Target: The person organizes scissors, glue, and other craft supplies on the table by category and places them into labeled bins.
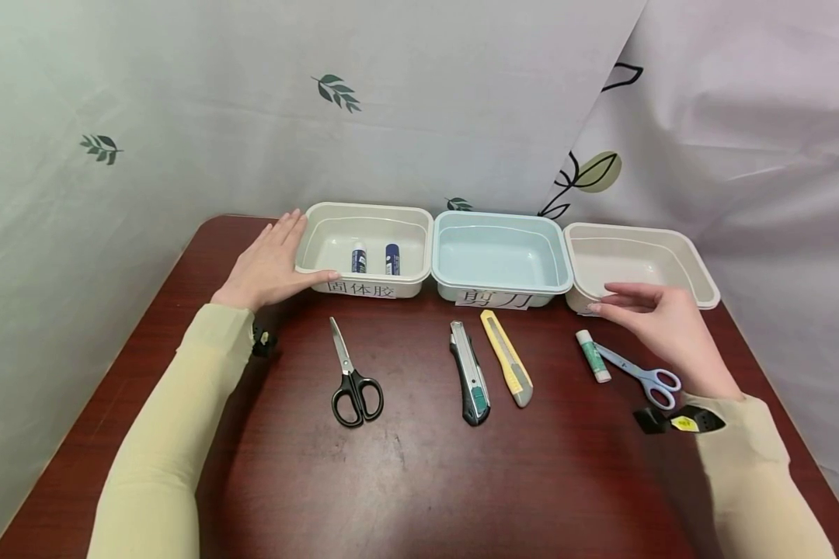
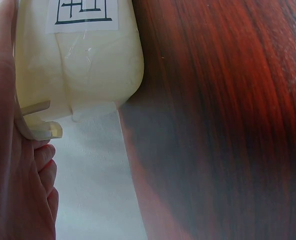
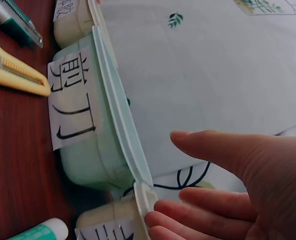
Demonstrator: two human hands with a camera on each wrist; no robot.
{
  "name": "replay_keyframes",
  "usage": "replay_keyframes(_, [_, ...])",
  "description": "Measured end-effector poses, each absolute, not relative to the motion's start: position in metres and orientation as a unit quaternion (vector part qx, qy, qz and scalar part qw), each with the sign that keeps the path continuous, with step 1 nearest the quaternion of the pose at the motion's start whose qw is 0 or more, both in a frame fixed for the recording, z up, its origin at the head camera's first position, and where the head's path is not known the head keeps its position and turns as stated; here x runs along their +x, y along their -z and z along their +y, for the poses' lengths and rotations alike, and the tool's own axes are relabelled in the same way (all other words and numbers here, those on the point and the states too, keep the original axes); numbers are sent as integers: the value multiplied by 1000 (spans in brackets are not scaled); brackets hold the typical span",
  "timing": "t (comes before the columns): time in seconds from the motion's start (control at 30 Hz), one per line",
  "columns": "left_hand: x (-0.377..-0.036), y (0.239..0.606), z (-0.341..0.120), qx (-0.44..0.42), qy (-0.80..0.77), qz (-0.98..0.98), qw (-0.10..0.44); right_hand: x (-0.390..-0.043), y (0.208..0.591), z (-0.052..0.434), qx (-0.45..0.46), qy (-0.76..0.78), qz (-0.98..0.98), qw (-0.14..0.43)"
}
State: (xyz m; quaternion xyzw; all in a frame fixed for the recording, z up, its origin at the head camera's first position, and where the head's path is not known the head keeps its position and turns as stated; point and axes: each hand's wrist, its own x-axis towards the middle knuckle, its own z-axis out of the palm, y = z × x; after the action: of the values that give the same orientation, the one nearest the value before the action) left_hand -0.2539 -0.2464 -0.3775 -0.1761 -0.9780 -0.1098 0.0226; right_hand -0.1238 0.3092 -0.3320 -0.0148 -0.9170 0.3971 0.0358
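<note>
My left hand rests on the left corner of the cream bin, fingers straight along its side and thumb lying on the front rim. Inside that bin are two blue glue sticks. Over the front left corner of the beige bin hovers my right hand, holding nothing, its thumb apart from the fingers in the right wrist view. Below it on the table lie a green glue stick and light-blue scissors, the glue stick across the blade end.
Between the two bins stands a light-blue bin with a paper label. Black-handled scissors, a grey-and-green utility knife and a yellow utility knife lie on the dark red table. Patterned cloth hangs behind.
</note>
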Motion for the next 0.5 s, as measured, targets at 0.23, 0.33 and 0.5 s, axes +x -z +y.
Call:
replay_keyframes(0.23, [-255,378,-246,-178,109,-978,22,-118,339,316,-19,-377,-926,16])
replay_keyframes(0.33, [-255,378,-246,-176,108,-978,22,-115,343,319,-19,-378,-926,8])
replay_keyframes(0.5, [-254,377,-246,-176,111,-978,20,-111,352,323,-18,-370,-929,-2])
